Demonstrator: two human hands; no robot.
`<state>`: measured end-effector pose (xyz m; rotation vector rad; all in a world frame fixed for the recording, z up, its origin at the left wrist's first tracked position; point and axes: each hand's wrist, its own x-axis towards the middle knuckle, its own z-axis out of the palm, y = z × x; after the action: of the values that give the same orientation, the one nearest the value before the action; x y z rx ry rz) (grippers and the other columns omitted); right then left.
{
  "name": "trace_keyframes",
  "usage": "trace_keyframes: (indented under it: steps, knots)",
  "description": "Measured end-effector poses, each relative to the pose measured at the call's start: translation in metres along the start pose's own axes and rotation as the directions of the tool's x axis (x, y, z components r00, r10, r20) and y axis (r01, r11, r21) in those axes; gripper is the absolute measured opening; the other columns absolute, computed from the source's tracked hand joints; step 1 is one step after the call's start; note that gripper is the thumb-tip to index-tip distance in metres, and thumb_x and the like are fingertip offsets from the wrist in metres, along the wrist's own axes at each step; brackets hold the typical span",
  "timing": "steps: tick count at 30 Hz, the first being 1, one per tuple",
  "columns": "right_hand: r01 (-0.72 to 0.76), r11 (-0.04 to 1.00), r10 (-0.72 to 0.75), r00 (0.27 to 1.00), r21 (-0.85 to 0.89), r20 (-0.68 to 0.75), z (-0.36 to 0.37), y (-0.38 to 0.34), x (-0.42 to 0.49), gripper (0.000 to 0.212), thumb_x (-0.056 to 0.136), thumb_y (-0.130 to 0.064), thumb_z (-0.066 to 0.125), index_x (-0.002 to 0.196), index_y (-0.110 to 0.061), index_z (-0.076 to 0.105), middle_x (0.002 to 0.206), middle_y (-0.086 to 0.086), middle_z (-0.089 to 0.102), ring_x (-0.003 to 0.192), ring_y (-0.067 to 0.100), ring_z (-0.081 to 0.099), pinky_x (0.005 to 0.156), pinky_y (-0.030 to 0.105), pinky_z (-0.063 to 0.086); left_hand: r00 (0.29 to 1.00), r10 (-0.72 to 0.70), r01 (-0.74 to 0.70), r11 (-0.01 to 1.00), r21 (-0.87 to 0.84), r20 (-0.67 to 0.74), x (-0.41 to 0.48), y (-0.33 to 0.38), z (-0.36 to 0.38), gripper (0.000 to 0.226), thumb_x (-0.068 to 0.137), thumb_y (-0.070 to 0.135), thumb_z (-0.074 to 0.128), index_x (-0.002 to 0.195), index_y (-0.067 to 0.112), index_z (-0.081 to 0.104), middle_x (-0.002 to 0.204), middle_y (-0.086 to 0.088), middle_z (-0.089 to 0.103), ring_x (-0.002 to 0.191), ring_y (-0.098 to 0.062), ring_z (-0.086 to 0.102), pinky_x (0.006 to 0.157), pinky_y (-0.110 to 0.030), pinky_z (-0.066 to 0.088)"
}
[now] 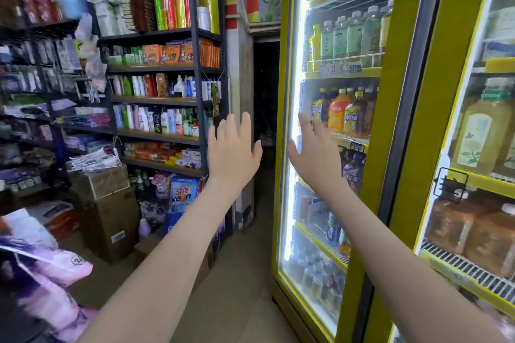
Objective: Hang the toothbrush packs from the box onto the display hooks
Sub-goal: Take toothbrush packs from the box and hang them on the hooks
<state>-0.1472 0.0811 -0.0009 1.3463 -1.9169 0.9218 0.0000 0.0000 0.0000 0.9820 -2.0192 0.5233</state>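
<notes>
My left hand (232, 147) and my right hand (313, 153) are both raised in front of me at mid-frame, fingers straight and spread, holding nothing. A cardboard box (99, 179) stands at the left by the shelves, with several flat packs (94, 160) fanned out on top; they are too blurred to tell what they are. Hanging packs on display hooks (33, 64) fill the far-left rack, also blurred. Both hands are well to the right of the box and the rack.
A dark metal shelf unit (167, 92) holds bottles and boxes. Two yellow-framed glass drink fridges (334, 120) line the right side. More cartons (114, 225) and detergent bags (181, 200) sit on the floor. A pink-purple bag (47, 278) is at lower left. A dark doorway (266, 92) lies straight ahead.
</notes>
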Motion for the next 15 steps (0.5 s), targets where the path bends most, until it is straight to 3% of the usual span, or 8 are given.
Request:
trace_keyframes:
  steps: [2,5,10,15]
  knots:
    - [-0.01,0.996,0.003,0.997,0.086,0.075,0.012,0.006,0.001,0.05,0.096,-0.027,0.047,0.141,-0.008,0.039,0.126,0.015,0.051,0.115,0.032,0.048,0.087,0.041,0.042,0.997,-0.006,0.013,0.997,-0.08,0.078,0.0,0.003,0.01,0.05,0.096,0.036,0.047,0.136,0.005,0.043,0.12,-0.017,0.055,0.107,-0.034,0.056,0.089,-0.041,0.044]
    - [-0.002,0.992,-0.015,0.99,0.122,0.137,0.041,0.017,-0.001,0.045,0.097,-0.025,0.046,0.138,-0.008,0.042,0.126,0.012,0.051,0.117,0.03,0.046,0.085,0.038,0.042,0.986,-0.036,0.05,0.995,-0.087,0.161,-0.006,-0.002,0.031,0.05,0.098,0.034,0.044,0.139,0.007,0.039,0.12,-0.014,0.054,0.103,-0.03,0.057,0.078,-0.036,0.046]
    - [0.021,0.986,-0.058,0.973,0.165,0.223,0.105,0.02,0.002,0.047,0.097,-0.027,0.046,0.141,-0.01,0.038,0.125,0.011,0.049,0.117,0.03,0.046,0.082,0.04,0.045,0.964,-0.115,0.126,0.992,-0.032,0.238,-0.017,-0.025,0.075,0.052,0.1,0.035,0.04,0.145,0.01,0.032,0.133,-0.014,0.047,0.117,-0.029,0.05,0.082,-0.036,0.047]
    - [0.108,0.969,-0.168,0.947,0.22,0.272,0.195,0.004,0.018,0.051,0.098,-0.03,0.046,0.144,-0.011,0.034,0.127,0.011,0.048,0.119,0.029,0.045,0.082,0.039,0.046,0.931,-0.211,0.196,0.977,0.081,0.297,-0.017,-0.07,0.142,0.053,0.099,0.036,0.041,0.144,0.01,0.032,0.134,-0.013,0.045,0.115,-0.029,0.05,0.081,-0.037,0.049]
